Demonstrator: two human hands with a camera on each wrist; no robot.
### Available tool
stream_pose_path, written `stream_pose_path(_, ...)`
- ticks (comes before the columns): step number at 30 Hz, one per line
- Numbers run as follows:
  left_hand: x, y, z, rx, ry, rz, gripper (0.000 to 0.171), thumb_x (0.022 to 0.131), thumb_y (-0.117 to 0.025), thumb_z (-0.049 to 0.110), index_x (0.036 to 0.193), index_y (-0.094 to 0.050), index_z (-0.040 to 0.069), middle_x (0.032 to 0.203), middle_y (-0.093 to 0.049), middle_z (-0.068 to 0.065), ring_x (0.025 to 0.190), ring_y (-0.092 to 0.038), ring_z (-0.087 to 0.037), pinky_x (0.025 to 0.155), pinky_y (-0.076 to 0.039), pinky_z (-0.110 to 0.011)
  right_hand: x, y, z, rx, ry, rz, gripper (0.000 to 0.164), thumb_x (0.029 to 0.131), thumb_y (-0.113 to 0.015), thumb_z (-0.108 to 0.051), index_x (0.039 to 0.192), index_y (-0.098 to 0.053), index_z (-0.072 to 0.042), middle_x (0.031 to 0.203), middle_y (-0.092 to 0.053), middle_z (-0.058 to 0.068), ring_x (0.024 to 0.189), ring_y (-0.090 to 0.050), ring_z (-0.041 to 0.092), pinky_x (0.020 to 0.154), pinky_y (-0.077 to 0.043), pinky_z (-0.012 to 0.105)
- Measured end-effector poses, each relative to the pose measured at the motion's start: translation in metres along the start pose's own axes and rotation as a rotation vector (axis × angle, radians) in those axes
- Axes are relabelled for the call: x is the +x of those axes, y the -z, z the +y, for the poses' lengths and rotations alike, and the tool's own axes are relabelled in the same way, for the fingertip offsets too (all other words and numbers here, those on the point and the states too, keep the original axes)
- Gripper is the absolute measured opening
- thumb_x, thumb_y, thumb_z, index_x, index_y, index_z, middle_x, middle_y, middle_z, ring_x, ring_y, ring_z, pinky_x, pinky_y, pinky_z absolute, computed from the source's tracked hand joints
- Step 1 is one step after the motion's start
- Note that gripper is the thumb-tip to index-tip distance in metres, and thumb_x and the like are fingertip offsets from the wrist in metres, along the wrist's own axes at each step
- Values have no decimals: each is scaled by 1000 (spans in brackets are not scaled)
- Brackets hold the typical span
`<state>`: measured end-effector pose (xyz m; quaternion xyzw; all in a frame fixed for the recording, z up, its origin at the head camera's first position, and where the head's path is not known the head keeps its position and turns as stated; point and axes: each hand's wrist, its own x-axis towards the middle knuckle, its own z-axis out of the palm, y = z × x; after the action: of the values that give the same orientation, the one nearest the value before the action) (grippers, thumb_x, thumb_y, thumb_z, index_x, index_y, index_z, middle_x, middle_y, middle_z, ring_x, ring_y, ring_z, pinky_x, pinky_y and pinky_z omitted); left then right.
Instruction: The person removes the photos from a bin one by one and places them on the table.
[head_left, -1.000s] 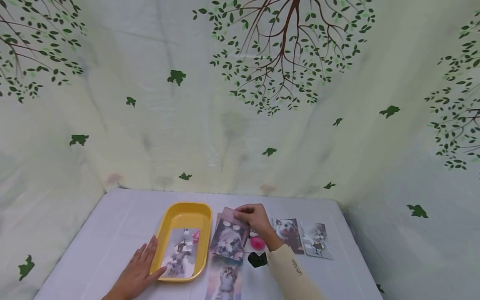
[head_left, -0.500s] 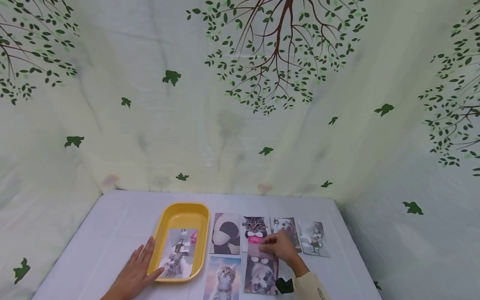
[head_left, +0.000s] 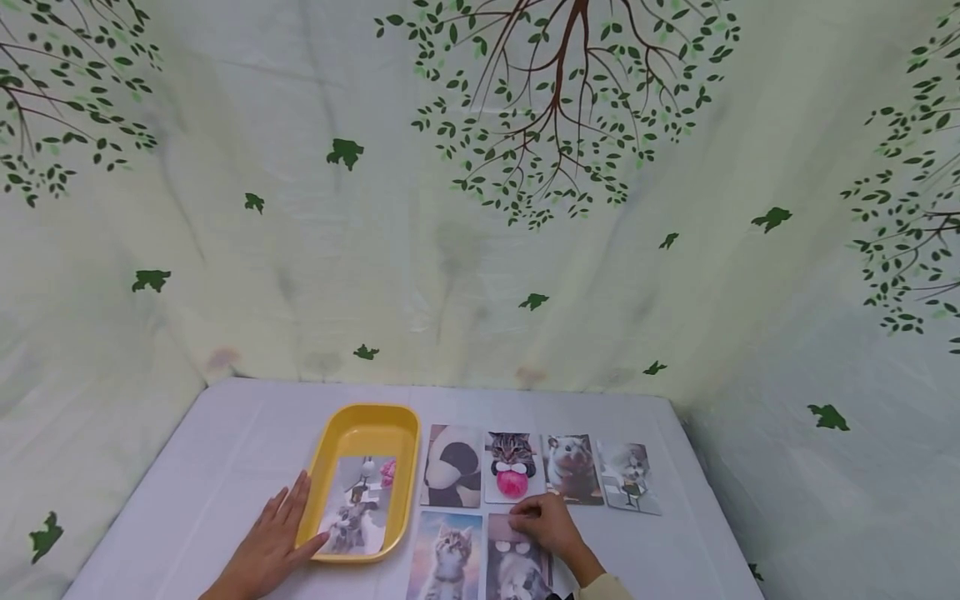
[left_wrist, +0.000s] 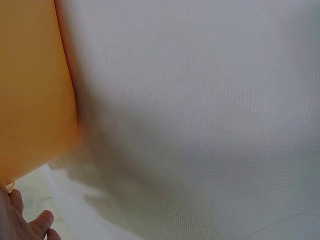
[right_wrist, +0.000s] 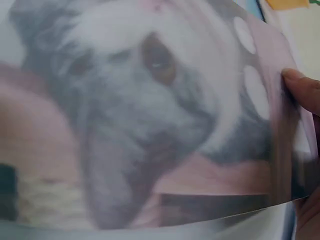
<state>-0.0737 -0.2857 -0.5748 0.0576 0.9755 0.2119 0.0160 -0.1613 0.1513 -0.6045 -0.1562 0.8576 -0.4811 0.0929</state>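
Observation:
My right hand pinches the top edge of a picture card showing a grey-and-white animal's face upside down. In the right wrist view the thumb presses on the face of this card, with fingers under it. The card lies to the right of a kitten card and below a card of a cat with a pink ball. My left hand rests with straight fingers along the left side of a yellow tray. Inside the tray lies another picture card.
The upper row also holds a black-and-white picture card, a hamster-like animal card and a pale card at the right end. A white cloth covers the table. Leaf-printed sheeting hangs behind.
My right hand has carried the upside-down animal card from over the black-and-white card, rightward and down, beside the kitten card. The left hand has stayed at the tray.

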Motion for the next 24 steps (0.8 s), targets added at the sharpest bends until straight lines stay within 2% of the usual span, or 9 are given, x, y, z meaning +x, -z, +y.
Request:
stream_pose_path(3,-1,-1,0,5,-10,10,95,92,-56,50,152,-5,-4,156,-17,-25,137,-20,-50,117,4,-49,-3,-4,1,-43,25,34,12,79,-78,-11,86,-76,-2,81,-73,3,74,-63,3,67,-52,23)
stream_pose_path(8,0,-2,0,4,-16,23,95,92,-56,49,152,-5,-4,156,-18,-26,136,-21,-51,117,7,-46,-6,-8,1,-86,44,77,16,77,-79,-12,89,-75,-3,83,-73,3,79,-65,8,72,-53,25)
stream_pose_path(13,1,0,0,-11,9,-1,96,91,-57,51,152,-7,-5,154,-20,-27,137,-18,-51,116,0,-54,-7,-10,1,-133,71,110,20,75,-81,-13,92,-75,-5,84,-73,1,82,-65,10,75,-53,27)
stream_pose_path(17,1,0,0,13,6,3,96,91,-58,51,151,-11,-7,153,-23,-29,137,-20,-51,112,-12,-59,-8,-10,0,-149,81,130,22,75,-81,-14,94,-74,-6,87,-72,0,83,-65,11,76,-53,28)
stream_pose_path(20,1,1,0,13,10,-3,97,90,-58,51,151,-11,-7,152,-23,-29,137,-20,-50,111,-14,-60,-8,-10,-4,-121,81,150,23,76,-79,-12,97,-73,-5,90,-72,2,85,-66,15,78,-54,31)
stream_pose_path(24,2,2,1,-14,18,-17,97,90,-58,51,151,-9,-6,153,-21,-28,137,-18,-51,113,-8,-59,-5,-12,-14,-43,101,158,25,77,-79,-13,100,-73,-4,93,-72,4,87,-66,16,79,-54,32)
